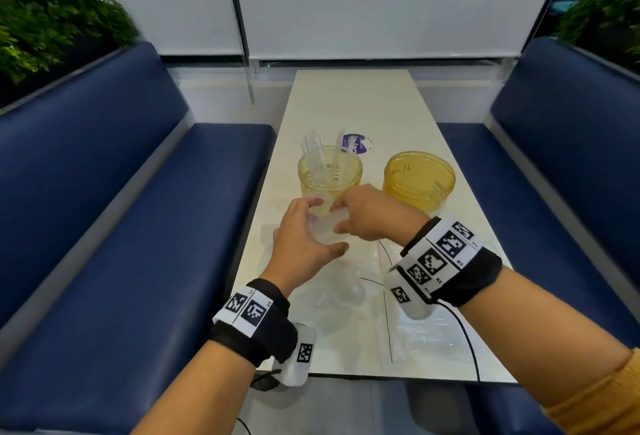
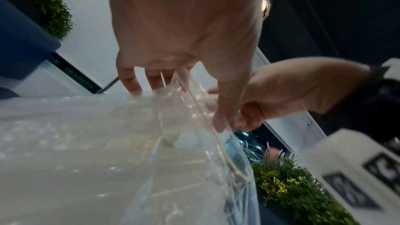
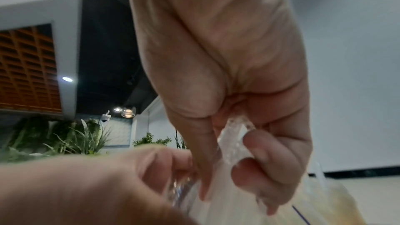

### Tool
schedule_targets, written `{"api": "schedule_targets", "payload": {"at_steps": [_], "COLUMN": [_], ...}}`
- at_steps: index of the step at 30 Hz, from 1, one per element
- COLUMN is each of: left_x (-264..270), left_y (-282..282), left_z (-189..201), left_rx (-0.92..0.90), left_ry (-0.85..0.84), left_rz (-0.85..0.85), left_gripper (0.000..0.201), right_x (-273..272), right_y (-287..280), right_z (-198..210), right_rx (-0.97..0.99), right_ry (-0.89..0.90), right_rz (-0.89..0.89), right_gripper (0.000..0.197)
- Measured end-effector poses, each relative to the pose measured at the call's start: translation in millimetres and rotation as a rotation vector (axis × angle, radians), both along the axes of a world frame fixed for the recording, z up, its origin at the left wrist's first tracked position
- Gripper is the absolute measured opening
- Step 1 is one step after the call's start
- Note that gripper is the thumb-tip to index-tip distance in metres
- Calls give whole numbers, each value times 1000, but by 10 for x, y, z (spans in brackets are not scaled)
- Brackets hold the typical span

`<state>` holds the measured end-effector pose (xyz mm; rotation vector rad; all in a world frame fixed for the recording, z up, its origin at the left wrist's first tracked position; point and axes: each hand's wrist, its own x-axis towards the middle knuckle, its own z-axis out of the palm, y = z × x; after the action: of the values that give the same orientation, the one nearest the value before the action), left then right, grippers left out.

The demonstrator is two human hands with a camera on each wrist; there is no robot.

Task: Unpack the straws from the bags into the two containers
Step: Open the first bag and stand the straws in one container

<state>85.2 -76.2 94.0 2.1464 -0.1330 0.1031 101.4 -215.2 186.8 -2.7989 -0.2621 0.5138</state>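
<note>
1. While both hands meet above the table (image 1: 349, 95), the left hand (image 1: 304, 233) and right hand (image 1: 370, 214) each pinch a clear plastic bag (image 1: 323, 232).
2. Straws (image 1: 317, 157) stand in the left jar (image 1: 329, 176); the right jar (image 1: 419, 180) sits beside it.

Bench (image 1: 349, 95): cream-white, glossy. Seats (image 1: 145, 226): navy blue. Two containers: left container (image 1: 329, 176) pale yellow, see-thru, w/ clear straws (image 1: 317, 157); right container (image 1: 419, 181) deeper amber, dark scribble on it. Round purple-white sticker (image 1: 356, 144) at 12 o'clock of left container. Bag (image 1: 323, 235): clear. Wristbands (image 1: 438, 258): black, white tags w/ black square-code patterns. Sleeve (image 1: 602, 403): mustard.
</note>
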Motion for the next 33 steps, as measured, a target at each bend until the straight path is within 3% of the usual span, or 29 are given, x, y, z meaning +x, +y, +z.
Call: {"api": "schedule_targets", "payload": {"at_steps": [5, 11, 13, 16, 18, 22, 26, 31, 33], "left_x": [-2, 75, 111, 133, 159, 263, 253, 200, 179], "left_y": [-96, -132, -129, -99, -85, -72, -33, -1, 19], "left_z": [21, -4, 3, 52, 60, 26, 43, 114, 130], "left_rx": [194, 229, 185, -31, -139, -138, -150, -292, -294], "left_ry": [-131, -270, -269, -161, -140, -178, -157, -104, -93], "left_rz": [122, 260, 308, 416, 429, 378, 350, 307, 270], "left_gripper": [79, 46, 33, 22, 21, 28, 22, 19, 28], "right_x": [0, -6, 15, 49, 47, 20, 76, 138, 169], "right_y": [89, 94, 73, 60, 109, 292, 384, 451, 470], "right_z": [267, 418, 387, 281, 166, -174, -344, -354, -302], "right_rx": [-40, 47, 199, 623, 691, 546, 574, 642, 670], "right_ry": [-46, -73, -86, -84, -123, -391, -624, -744, -757], "right_rz": [43, 60, 23, -101, -144, -103, -76, -57, -33], "right_gripper": [45, 42, 44, 63, 69, 53, 37, 23, 18]}}
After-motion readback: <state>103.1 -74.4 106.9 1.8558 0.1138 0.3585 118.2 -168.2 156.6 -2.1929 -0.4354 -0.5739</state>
